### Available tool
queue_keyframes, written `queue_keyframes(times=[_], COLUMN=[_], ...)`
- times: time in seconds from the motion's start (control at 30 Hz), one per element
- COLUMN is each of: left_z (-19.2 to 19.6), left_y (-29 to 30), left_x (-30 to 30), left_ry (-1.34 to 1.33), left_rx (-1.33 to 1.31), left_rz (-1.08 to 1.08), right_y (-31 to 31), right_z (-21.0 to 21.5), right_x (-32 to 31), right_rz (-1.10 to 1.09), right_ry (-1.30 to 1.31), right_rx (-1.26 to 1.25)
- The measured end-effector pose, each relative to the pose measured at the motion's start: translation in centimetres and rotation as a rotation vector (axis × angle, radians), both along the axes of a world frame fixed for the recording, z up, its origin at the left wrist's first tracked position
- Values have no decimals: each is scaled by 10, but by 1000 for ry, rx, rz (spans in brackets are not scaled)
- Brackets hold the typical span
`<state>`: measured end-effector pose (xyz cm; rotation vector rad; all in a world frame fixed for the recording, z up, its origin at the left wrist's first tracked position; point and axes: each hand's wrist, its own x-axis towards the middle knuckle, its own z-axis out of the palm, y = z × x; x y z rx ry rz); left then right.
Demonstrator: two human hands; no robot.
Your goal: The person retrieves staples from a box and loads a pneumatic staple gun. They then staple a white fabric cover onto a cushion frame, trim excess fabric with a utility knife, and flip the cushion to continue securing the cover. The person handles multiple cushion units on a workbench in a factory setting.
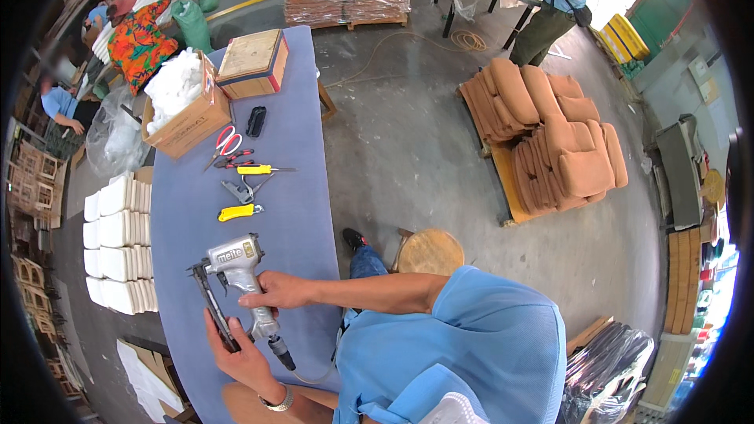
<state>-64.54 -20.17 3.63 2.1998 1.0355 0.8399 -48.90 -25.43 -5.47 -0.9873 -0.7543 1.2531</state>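
A silver pneumatic staple gun (236,259) is held over the near part of the blue-covered table (298,188). My right hand (275,290) wraps round its handle from the right. With a metal watch on the wrist, my left hand (242,357) grips the lower end of the gun's long black magazine (216,306). A black hose fitting (281,352) hangs from the base of the handle. Beyond the gun lie a yellow utility knife (239,213), a grey air blow gun (238,191) and a yellow-handled screwdriver (255,169).
Farther along are red-handled scissors (226,143), pliers (234,160), a carton of white stuffing (187,114) and a closed box (253,64). White cushions (118,243) are stacked left of the table. A round stool (430,253) and brown cushions (558,141) stand right. Co-workers are farther off.
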Motion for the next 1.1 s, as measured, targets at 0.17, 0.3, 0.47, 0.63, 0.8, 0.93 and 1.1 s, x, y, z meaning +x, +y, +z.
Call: queue_keyframes(times=[0.17, 0.3, 0.47, 0.63, 0.8, 0.93, 1.1], left_z=[5, 15, 16, 11, 15, 84, 156], left_y=[-4, -4, -1, -4, -16, -54, -93], left_x=[-5, -7, 10, 15, -15, -78, -113], left_ry=[-26, 14, -168, -283, -252, -637, -871], left_rx=[49, 99, 125, 108, 86, -5, 360], left_rz=[56, 115, 27, -19, -10, -237, -373], right_y=[4, 8, 9, 17, 9, 12, 23], right_z=[21, 43, 65, 75, 101, 78, -13], right_x=[1, 9, 27, 14, 51, 58, 54], right_rz=[-10, -38, -80, -166, 0, 308, 473], right_ry=[-147, -345, -494, -157, -715, -983, -1223], right_rx=[50, 144, 232, 387, 409, 35, 24])
